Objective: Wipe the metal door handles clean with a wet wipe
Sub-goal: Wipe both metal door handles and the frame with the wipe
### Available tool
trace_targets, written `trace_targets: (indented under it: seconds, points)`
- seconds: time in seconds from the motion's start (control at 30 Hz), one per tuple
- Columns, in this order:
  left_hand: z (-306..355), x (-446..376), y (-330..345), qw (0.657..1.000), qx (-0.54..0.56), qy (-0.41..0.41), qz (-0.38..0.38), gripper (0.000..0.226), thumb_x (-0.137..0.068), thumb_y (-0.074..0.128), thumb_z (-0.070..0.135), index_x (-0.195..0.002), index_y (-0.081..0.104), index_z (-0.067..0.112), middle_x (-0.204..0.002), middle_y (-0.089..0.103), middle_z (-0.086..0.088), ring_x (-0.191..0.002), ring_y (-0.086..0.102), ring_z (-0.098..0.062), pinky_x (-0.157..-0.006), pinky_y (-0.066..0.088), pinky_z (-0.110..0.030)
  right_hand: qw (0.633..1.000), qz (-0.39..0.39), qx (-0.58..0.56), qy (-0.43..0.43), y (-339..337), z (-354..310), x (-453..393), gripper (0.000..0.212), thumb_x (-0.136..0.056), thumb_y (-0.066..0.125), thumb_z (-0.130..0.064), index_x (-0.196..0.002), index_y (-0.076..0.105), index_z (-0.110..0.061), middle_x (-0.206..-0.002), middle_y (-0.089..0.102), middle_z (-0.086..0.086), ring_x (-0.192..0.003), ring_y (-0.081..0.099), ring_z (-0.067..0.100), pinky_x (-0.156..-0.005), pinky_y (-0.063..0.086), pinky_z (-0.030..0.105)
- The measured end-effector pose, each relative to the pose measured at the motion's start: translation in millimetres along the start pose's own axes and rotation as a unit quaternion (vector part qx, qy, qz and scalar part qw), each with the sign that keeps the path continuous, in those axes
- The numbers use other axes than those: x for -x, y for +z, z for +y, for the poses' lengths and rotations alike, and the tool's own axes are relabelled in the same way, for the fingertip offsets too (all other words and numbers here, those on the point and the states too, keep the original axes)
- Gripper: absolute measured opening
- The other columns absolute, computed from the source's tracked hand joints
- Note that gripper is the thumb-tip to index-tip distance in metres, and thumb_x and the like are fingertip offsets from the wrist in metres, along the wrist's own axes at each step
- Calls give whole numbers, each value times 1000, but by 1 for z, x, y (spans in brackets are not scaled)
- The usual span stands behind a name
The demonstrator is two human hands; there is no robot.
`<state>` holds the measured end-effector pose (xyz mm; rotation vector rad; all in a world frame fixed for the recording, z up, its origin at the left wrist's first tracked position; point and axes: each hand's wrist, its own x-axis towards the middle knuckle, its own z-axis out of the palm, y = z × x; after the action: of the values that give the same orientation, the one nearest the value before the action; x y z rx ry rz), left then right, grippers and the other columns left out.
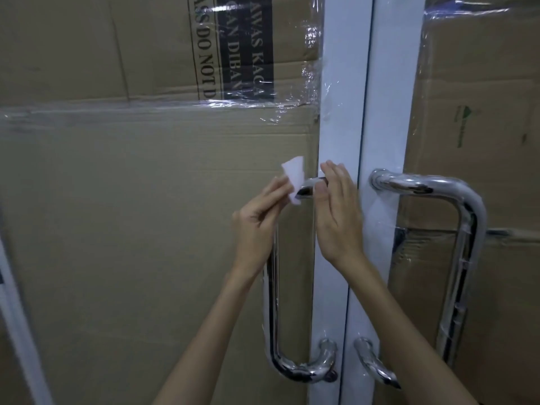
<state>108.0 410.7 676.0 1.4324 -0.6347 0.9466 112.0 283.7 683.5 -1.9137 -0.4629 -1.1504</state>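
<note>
A person's left hand [257, 217] pinches a white wet wipe [89, 182] against the top bend of the left door handle [273, 317]; the right hand [339, 211], fingers loosely extended, rests on that bar; the right door handle [464, 247] gleams untouched beside cardboard [131, 229].

Both bare forearms raised, converging upward. Left hand [257, 220] pinching a white wipe [89, 182] between thumb and fingers. Right hand [339, 211] just beside it, fingers [331, 168] straight, thumb below them.
</note>
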Motion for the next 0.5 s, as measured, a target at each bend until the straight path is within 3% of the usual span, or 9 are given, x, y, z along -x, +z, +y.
trace_targets:
  seconds: [0.1,0.17,0.23,0.4,0.5]
  points:
    - [-6,13,-6,991,42,-93,90,23,-87,61,5,-109,70,7,-99,73,4,-93,64,1,-85,49,-17,1000,-17,-8,2,-2,0,1,56,-97,20,-43,-145,32,-17,-154,28,-5,-144,12,5,-120,7,31]
    - [-4,3,-12,979,80,-171,74,22,-91,58,13,-105,70,1,-88,72,1,-82,62,-5,-75,50,-20,1000,-25,-15,8,-3,-1,0,57,-96,20,-43,-146,32,-17,-155,27,-5,-144,11,4,-120,7,33]
    - [-1,-5,-14,975,88,-205,23,23,-94,55,19,-105,71,8,-95,72,-5,-85,63,-12,-79,51,-27,999,-26,-27,24,-3,-4,0,59,-95,20,-45,-146,32,-16,-155,26,-5,-144,10,4,-121,7,34]
    - [6,25,-23,982,-14,-141,127,20,-84,68,9,-102,72,3,-93,75,-11,-77,59,2,-75,49,-14,986,-29,-136,92,-11,-22,5,48,-101,28,-40,-142,39,-17,-154,28,-8,-143,11,0,-120,9,29]
    - [17,41,-30,981,-31,-123,146,15,-81,70,6,-96,74,6,-85,74,3,-74,62,4,-78,53,-17,968,32,-223,110,-19,-37,31,29,-98,45,-31,-119,62,-21,-133,54,-8,-126,42,-3,-108,33,18]
